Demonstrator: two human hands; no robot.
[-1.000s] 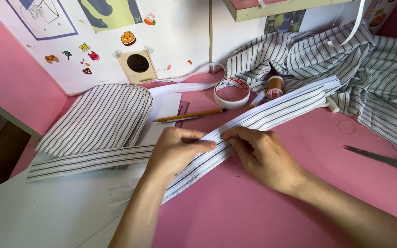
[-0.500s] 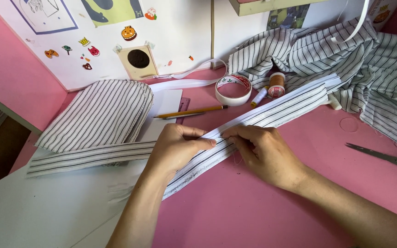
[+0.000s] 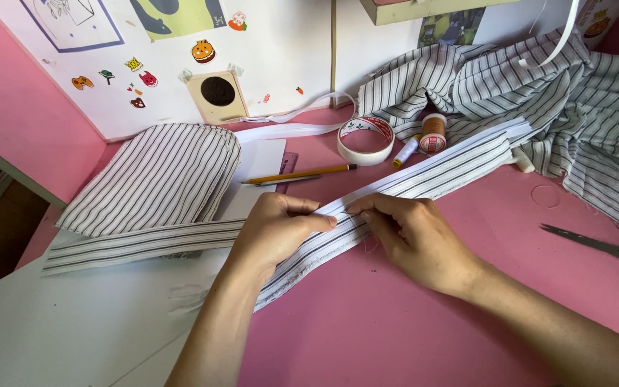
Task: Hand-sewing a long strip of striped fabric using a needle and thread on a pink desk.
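1. The left hand (image 3: 275,231) and right hand (image 3: 413,235) are pinching a long striped fabric strip (image 3: 438,175) lying diagonally mid-tabletop.
2. Smooth pink tabletop (image 3: 410,322) is lying open toward the near edge.

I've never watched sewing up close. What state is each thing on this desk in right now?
Striped fabric strip: flat, pinched by both hands.
Left hand: pressing the strip.
Right hand: pinching the strip.
Tape roll: lying flat.
Thread spool: upright.
Pencil: lying untouched.
Scissors: lying; open or closed unclear.
Striped cloth: crumpled.
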